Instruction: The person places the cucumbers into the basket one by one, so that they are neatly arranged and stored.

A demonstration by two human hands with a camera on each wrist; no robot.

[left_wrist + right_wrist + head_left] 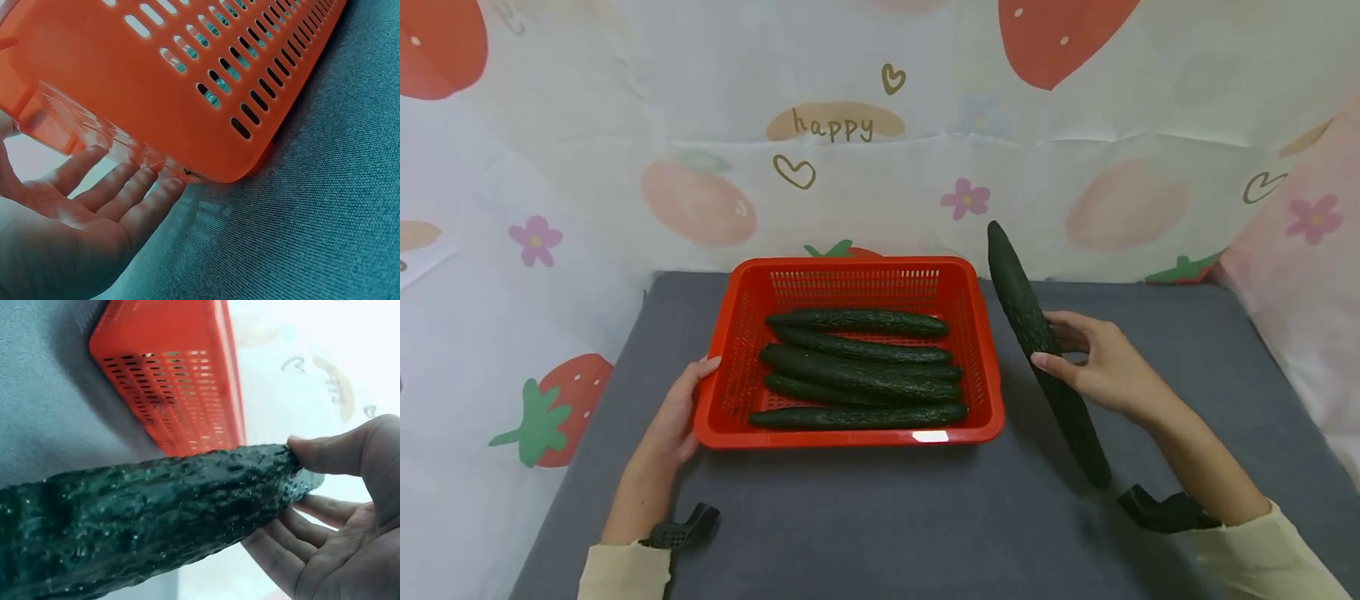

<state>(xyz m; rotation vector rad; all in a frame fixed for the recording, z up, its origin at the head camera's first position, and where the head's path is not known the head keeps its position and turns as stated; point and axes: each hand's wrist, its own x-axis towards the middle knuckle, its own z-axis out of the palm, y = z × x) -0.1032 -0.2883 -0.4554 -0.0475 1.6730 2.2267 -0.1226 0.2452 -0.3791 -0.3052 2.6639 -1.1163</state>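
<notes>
My right hand (pixel 1108 367) pinches a long dark green cucumber (pixel 1018 296) between thumb and fingers, to the right of a red plastic basket (pixel 842 439). The cucumber slants, its far end up by the wall cloth and its near end low over the table. In the right wrist view its bumpy skin (pixel 144 519) fills the foreground. My left hand (pixel 681 412) holds the basket's left side, thumb at the rim. Seen from the left wrist, the fingers (pixel 150 209) lie along the basket's outer wall (pixel 125 81). Several cucumbers (pixel 857 417) lie side by side inside the basket.
A dark grey cloth (pixel 880 517) covers the table under the basket. Behind it hangs a pale cloth (pixel 880 200) printed with strawberries, flowers and hearts. Black wrist devices (pixel 681 529) sit on both forearms, just past the cream sleeves (pixel 625 571).
</notes>
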